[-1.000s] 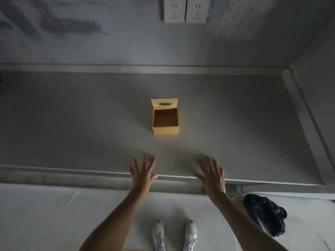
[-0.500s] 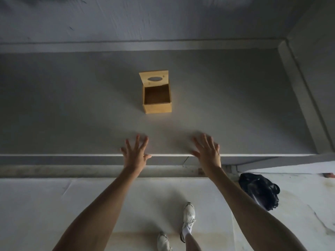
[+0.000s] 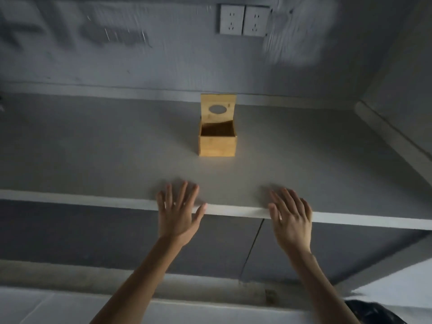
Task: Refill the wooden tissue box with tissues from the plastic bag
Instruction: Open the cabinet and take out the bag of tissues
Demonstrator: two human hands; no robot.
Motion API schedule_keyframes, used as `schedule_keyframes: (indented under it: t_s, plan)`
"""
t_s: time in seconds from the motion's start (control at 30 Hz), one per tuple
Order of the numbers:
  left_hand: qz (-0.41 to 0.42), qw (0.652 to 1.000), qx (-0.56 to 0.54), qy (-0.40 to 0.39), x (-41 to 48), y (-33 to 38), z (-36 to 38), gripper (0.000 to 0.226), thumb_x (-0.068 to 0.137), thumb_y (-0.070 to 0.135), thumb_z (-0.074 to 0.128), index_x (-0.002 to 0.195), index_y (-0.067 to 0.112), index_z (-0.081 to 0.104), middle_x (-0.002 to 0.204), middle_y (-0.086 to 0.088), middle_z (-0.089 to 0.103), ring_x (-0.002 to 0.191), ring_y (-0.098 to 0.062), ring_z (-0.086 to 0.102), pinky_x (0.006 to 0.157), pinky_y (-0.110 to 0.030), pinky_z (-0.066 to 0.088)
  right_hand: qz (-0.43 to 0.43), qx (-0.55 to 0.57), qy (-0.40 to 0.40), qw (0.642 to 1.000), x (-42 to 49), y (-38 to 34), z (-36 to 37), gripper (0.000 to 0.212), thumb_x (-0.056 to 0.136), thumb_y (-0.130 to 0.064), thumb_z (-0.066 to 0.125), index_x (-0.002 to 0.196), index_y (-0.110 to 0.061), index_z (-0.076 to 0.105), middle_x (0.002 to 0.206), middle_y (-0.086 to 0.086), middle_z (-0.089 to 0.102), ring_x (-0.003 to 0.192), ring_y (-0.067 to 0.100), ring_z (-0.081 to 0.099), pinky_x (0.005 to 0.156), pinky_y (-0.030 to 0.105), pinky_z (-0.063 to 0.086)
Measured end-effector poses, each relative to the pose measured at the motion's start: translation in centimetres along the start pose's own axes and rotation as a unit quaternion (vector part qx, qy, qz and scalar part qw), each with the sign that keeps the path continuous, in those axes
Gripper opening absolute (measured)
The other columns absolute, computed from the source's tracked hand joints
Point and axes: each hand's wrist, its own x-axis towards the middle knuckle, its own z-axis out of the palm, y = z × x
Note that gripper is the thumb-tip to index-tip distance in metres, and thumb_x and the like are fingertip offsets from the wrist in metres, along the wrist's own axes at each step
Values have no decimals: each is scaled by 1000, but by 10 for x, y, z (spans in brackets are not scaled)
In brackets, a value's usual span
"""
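Note:
A small wooden tissue box [image 3: 217,144] stands on the grey counter [image 3: 117,160], its lid with an oval hole tipped up at the back and its inside dark and bare. My left hand [image 3: 178,212] and my right hand [image 3: 292,218] are stretched out over the counter's front edge, fingers spread and straight, holding nothing. Both are well short of the box. A black plastic bag [image 3: 376,312] lies on the floor at the bottom right, cut off by the frame edge.
Behind the counter rises a grey wall with two white sockets [image 3: 243,19]. A side wall closes the counter's right end [image 3: 397,136]. Below the front edge are cabinet fronts [image 3: 117,230] and a pale floor.
The view has dropped lower and come closer to the counter, so the box looks larger and the sockets are back in view. My feet have left the frame. Both hands stay spread at the front edge.

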Motion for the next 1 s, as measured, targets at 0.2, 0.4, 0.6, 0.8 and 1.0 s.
schedule_keyframes:
  t_s: [0.2,0.4,0.6,0.8,1.0]
  plan:
    - [31,959,44,278,4,-4,49,50,95,58,40,122,22,61,127,-3,64,115,-39,55,102,-53,36,-29,13,197,980,-3,2,28,37,97,-39,42,111,-24,73,121,0,70,116,24,60,103,40,38]
    - [7,950,43,308,3,-1,62,53,93,63,31,114,26,63,113,1,69,104,-31,56,95,-45,38,-31,-5,256,966,-3,9,43,35,99,-39,40,93,-25,72,104,-2,73,98,25,61,98,35,34]
    - [39,937,-38,346,-28,-8,56,31,94,31,38,108,16,61,108,-3,68,100,-28,59,90,-39,45,3,-6,243,970,8,9,33,40,94,-27,43,67,-11,68,72,4,70,76,30,61,76,38,41]
    - [228,917,-54,323,-54,4,117,28,82,13,48,106,18,61,105,5,60,96,-19,58,86,-30,46,4,-7,386,922,32,16,56,34,90,-22,45,61,-16,62,59,1,63,63,26,56,66,36,34]
    - [148,961,-111,205,-10,60,138,52,95,40,36,145,28,32,150,7,38,141,-17,31,122,-39,12,-1,-22,373,928,30,11,49,31,89,-22,47,62,-17,62,63,2,63,67,28,58,66,37,36]
